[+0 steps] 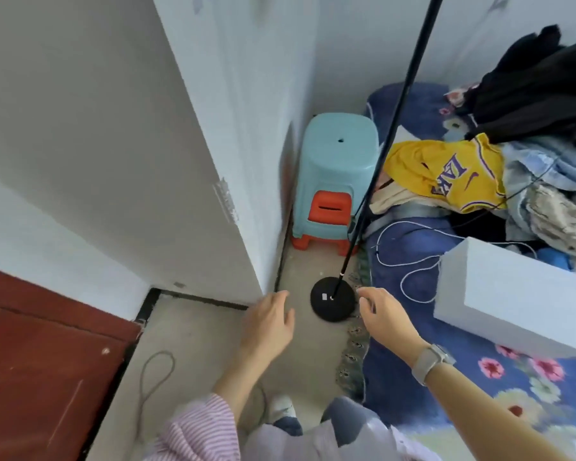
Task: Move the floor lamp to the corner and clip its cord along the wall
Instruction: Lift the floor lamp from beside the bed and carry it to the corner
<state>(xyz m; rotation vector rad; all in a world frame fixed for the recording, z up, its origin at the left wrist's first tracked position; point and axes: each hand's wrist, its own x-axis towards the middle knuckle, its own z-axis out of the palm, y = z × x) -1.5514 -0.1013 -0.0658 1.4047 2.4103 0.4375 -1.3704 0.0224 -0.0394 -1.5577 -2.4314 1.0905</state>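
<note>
The floor lamp has a round black base [326, 306] standing on the bare floor beside the bed's edge. Its thin black pole [388, 144] rises up and out of the top of the view. My left hand [268, 324] hovers just left of the base, fingers apart, holding nothing. My right hand [384, 314] hovers just right of the base, fingers curled loosely, also empty, with a watch on its wrist. A grey cord [155, 377] loops on the floor at the lower left. Whether it belongs to the lamp cannot be told.
A white wall corner [243, 227] juts out left of the lamp. Behind it stand stacked stools, blue [340, 168] over orange. The bed [446, 367] at right holds a white box [512, 301], a white cable, a yellow jersey [446, 171] and clothes. A red door [40, 367] is at left.
</note>
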